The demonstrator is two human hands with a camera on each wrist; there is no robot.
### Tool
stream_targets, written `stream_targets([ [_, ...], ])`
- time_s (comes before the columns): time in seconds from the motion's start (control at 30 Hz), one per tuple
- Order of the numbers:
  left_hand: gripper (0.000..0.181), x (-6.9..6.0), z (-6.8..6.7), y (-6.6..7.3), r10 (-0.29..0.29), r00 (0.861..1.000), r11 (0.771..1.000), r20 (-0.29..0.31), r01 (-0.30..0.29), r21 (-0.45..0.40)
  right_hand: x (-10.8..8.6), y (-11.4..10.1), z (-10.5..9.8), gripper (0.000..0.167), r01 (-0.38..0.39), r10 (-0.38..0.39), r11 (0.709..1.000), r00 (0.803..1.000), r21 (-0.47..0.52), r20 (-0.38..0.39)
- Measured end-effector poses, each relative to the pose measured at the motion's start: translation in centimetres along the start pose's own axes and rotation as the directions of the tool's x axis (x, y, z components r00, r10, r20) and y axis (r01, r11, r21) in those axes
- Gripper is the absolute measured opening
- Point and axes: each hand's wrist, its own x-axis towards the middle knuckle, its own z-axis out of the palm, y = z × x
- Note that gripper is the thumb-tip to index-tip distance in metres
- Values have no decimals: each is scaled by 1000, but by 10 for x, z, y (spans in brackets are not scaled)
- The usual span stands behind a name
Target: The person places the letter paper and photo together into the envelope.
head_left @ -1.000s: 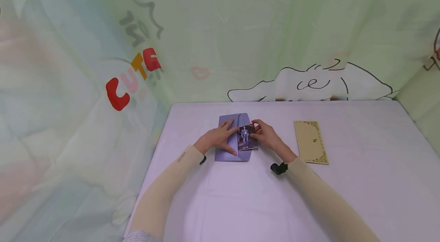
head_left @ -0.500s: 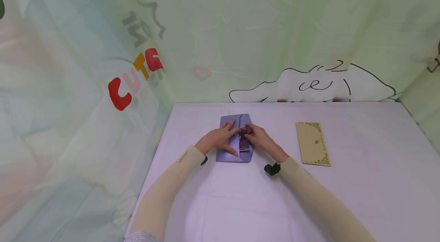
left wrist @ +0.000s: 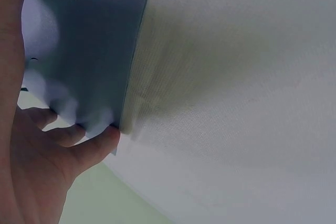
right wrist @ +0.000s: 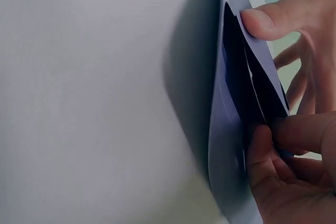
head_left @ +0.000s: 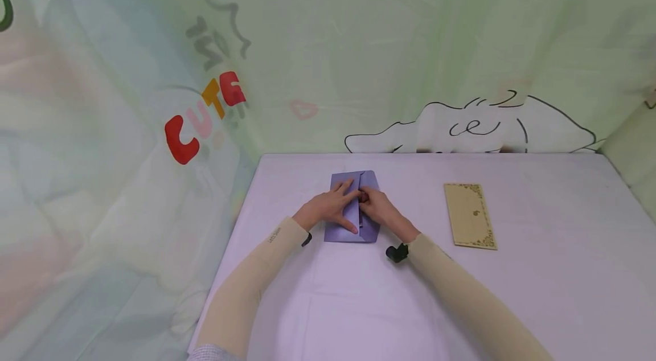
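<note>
A purple envelope [head_left: 351, 214] lies on the table with its flap [head_left: 370, 180] folded out to the right. Across its left part my left hand [head_left: 329, 207] rests with spread fingers, holding it down; in the left wrist view the fingertips [left wrist: 107, 137] lie at the envelope's edge. My right hand [head_left: 381, 207] is at the opening, thumb and finger pinching the edge of a printed photo. Only a thin edge of the photo [right wrist: 252, 80] shows inside the gaping envelope in the right wrist view; the rest is hidden within.
A pale wooden board [head_left: 468, 216] with ornate brown corner patterns lies to the right on the white-covered table [head_left: 369, 298]. Behind and to the left hang printed curtains [head_left: 328, 53]. A black wrist camera [head_left: 397, 253] sits under my right wrist.
My right hand has moved left, sliding the photo into the envelope until only a sliver shows. The left hand stays spread on the envelope. The whole view has shifted slightly.
</note>
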Motion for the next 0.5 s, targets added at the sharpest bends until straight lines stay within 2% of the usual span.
stream_targets([
  [0.17, 114, 0, -1, 1, -3, 1000, 1000, 9, 3, 10, 2, -2, 1, 30, 8, -8, 1000, 1000, -8, 18],
  [0.5, 116, 1, 0, -1, -11, 1000, 1000, 18, 11, 19, 4, -7, 0, 42, -54, 55, 998, 996, -15, 69],
])
